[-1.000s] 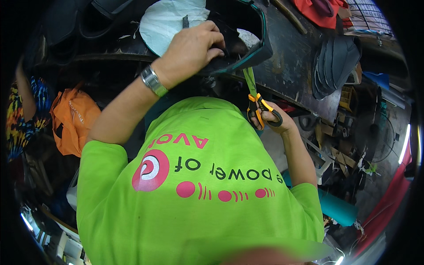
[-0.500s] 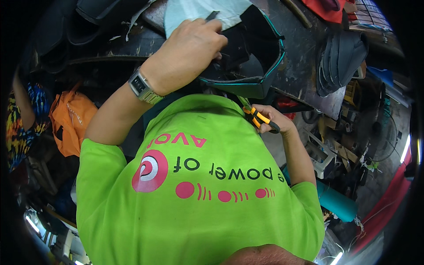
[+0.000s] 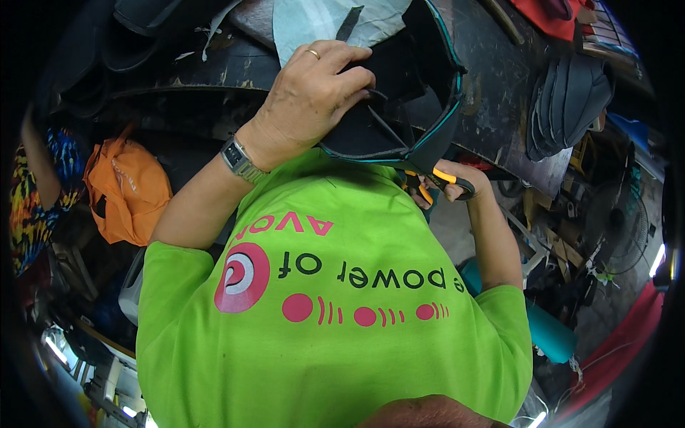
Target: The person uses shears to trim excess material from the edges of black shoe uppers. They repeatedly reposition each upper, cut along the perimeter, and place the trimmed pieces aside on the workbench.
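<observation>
A black open-topped fabric case point(image 3: 428, 153) with teal edging rests at the near table edge. Over its left side is my left hand point(image 3: 314, 89), fingers closed on a black flap point(image 3: 385, 128) inside the case. A dark strip point(image 3: 349, 23) sticks up past the knuckles. Under the case's right corner, my right hand point(image 3: 460, 182) grips a hand tool with yellow-and-black handles point(image 3: 444, 175). Its handles are spread apart; its jaws are hidden beneath the case, so I cannot tell its exact kind.
Pale sheet material point(image 3: 307, 28) lies behind my left hand. Stacked dark grey pieces point(image 3: 567, 107) sit at the table's right. An orange bag point(image 3: 125, 192) hangs at left, near another person's patterned clothing point(image 3: 61, 178). A fan point(image 3: 617, 221) and a teal roll point(image 3: 549, 332) stand lower right.
My right hand has moved slightly up and right, taking the tool's jaws under the case, and its handles have spread. My left hand has shifted slightly, and the inner flap shows more.
</observation>
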A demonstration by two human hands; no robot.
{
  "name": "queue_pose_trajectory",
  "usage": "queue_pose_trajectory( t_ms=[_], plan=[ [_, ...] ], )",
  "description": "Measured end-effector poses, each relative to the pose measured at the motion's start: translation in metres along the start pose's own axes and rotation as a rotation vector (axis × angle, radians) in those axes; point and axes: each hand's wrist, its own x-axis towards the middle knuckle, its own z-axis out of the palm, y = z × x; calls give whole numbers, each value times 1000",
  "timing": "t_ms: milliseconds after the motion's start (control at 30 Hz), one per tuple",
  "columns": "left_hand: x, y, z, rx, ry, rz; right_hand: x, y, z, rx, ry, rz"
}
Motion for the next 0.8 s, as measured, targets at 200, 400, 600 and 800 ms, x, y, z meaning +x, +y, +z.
queue_pose_trajectory(
  t_ms=[200, 400, 600, 800],
  plan=[
    [-1, -8, 2, -157, 41, -23, 3, 14, -8, 163, -9, 58],
    [-3, -18, 0, -244, 22, 110, 9, 53, -7, 488, 61, -67],
    [-1, -26, -5, -237, -64, 210, 10, 69, -9, 566, 85, -69],
    [2, -29, -8, -247, -137, 206, 13, 77, -9, 596, 107, -101]
  ],
)
